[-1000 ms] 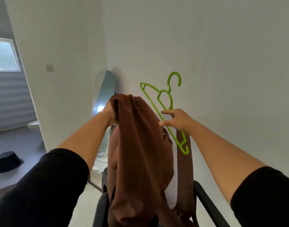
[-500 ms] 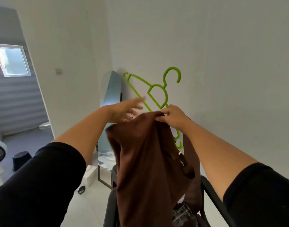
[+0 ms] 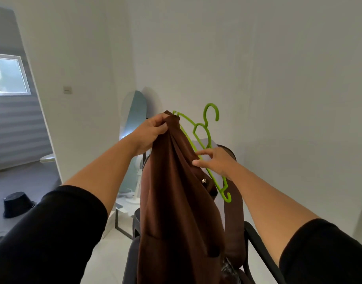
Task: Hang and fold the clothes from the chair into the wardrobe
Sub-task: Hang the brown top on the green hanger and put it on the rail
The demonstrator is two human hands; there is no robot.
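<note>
Left hand pinches the top of the brown fabric garment, held raised above the black chair. Right hand, fingers curled, grips the lime-green plastic hanger (one hanger end touches the garment's top).

The brown garment hides the green hanger's left arm (its hem is cut off below).
</note>
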